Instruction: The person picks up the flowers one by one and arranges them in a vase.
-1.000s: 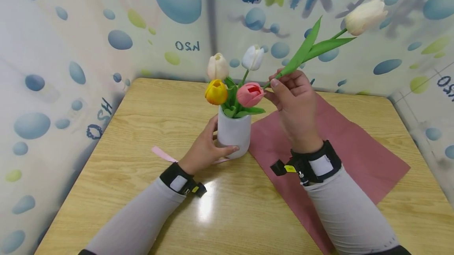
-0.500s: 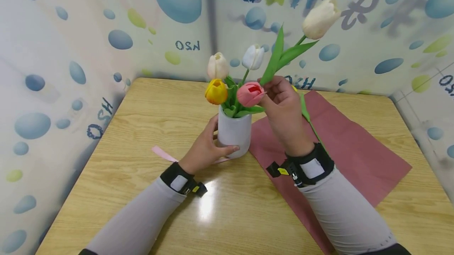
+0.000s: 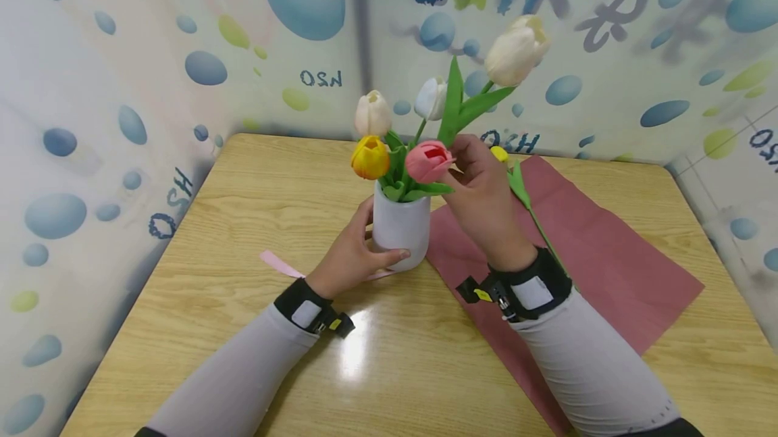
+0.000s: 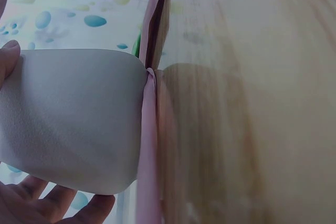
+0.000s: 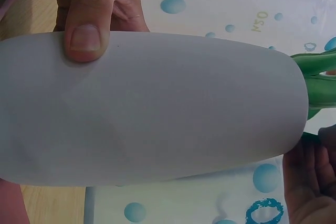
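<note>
A white vase (image 3: 401, 231) stands upright on the wooden table, gripped low by my left hand (image 3: 349, 251); the thumb (image 5: 86, 43) crosses its side in the right wrist view. In it are a yellow tulip (image 3: 370, 157), a pink tulip (image 3: 429, 161), a cream tulip (image 3: 373, 113) and a white tulip (image 3: 429, 98). My right hand (image 3: 489, 204) pinches another, larger cream tulip (image 3: 516, 52) low on its stem, beside the pink bloom. That flower leans up to the right. In the right wrist view, my right fingers (image 5: 307, 177) are right at the vase's rim, its stem end mostly hidden.
A dusty-red paper sheet (image 3: 614, 268) covers the table's right side. Another flower with a yellow head (image 3: 500, 153) lies over it, partly behind my right hand. A pink ribbon (image 3: 281, 264) runs under or behind the vase. Patterned walls (image 3: 243, 32) border the table.
My right hand has moved left and slightly down toward the vase with the cream tulip, which now stands steeper. The yellow-headed flower behind has come into view. My left hand stays on the vase.
</note>
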Demonstrator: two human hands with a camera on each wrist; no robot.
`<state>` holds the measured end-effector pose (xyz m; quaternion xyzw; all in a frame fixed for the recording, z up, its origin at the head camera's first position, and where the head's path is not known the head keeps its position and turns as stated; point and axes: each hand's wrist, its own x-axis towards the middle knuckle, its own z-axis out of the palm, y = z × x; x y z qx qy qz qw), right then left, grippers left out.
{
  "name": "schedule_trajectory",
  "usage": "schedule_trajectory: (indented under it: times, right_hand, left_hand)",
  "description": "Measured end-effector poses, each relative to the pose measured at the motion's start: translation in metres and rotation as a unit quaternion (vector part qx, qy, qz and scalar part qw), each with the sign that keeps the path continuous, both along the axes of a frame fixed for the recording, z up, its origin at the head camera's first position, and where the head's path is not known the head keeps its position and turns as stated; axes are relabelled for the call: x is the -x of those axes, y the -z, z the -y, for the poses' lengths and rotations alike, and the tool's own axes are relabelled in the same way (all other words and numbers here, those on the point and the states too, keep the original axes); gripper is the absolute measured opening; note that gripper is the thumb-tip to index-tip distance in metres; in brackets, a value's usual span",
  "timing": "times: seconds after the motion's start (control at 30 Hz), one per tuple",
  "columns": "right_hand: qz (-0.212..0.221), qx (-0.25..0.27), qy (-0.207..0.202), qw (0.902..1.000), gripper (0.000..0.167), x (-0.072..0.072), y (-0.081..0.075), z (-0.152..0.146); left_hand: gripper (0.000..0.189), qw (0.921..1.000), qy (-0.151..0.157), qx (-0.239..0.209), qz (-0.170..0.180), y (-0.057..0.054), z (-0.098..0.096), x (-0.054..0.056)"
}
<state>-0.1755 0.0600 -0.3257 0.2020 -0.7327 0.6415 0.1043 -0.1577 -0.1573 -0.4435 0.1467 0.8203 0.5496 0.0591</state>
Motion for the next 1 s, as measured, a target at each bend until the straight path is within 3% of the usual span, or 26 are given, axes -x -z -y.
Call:
schedule_trajectory:
  times: [0.17, 0.3, 0.67, 1.0]
  right_hand:
    - [-0.052, -0.019, -0.014, 0.9984, 0.031, 0.0012, -0.0001, -0.0003]
    - [-0.084, -0.06, 0.003, 0.9947, 0.029, 0.0017, -0.002, -0.0014]
    - [-0.065, -0.178, 0.038, 0.9812, 0.032, 0.0019, -0.0022, -0.0031]
    - [-0.128, -0.229, 0.033, 0.9644, 0.024, -0.0002, -0.0015, -0.0022]
  left_hand:
    - [0.103, 1.0, 0.002, -0.002, 0.0, 0.0008, 0.0005, 0.0]
    - [0.102, 1.0, 0.004, -0.003, 0.0, 0.0015, 0.0008, 0.0004]
    - [0.102, 1.0, 0.006, -0.007, 0.001, 0.0021, 0.0007, 0.0005]
    - [0.102, 1.0, 0.004, -0.004, -0.003, 0.0012, 0.0002, 0.0002]
